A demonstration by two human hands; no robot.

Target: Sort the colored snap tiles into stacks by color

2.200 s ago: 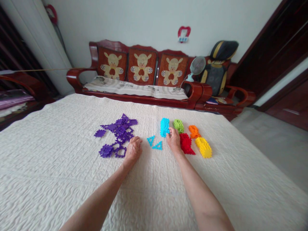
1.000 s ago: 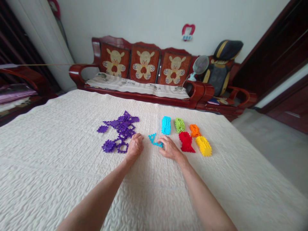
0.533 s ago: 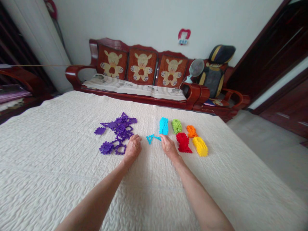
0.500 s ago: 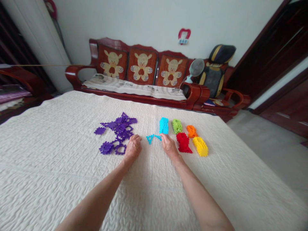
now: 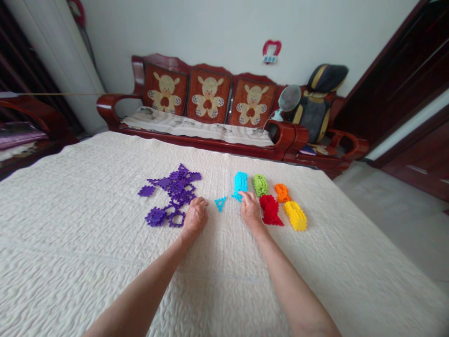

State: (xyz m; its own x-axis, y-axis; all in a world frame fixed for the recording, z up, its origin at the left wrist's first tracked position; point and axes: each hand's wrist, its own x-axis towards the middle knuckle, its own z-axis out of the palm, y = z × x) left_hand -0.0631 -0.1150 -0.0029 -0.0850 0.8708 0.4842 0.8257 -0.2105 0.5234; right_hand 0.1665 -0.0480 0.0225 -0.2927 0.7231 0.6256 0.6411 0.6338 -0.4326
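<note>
My right hand (image 5: pixel 250 208) pinches a small light-blue toothed plastic building piece (image 5: pixel 236 197) against the front of a light-blue stack of such pieces (image 5: pixel 240 181). A single light-blue triangle piece (image 5: pixel 220 203) lies on the cloth between my hands. My left hand (image 5: pixel 196 214) rests with curled fingers at the right edge of a loose heap of purple building pieces (image 5: pixel 178 189); whatever is under its fingers is hidden. Right beside my right hand stands a red stack of pieces (image 5: pixel 269 209).
Green (image 5: pixel 260 185), orange (image 5: pixel 282 192) and yellow (image 5: pixel 295 216) stacks stand to the right on the cream quilted cover (image 5: pixel 217 281). Beyond its far edge is a wooden sofa (image 5: pixel 196 140) with bear cushions, and a small fan (image 5: pixel 289 98).
My right hand has brought the small blue piece from beside the triangle up to the blue stack. My left hand stays by the purple heap. The view has shifted slightly.
</note>
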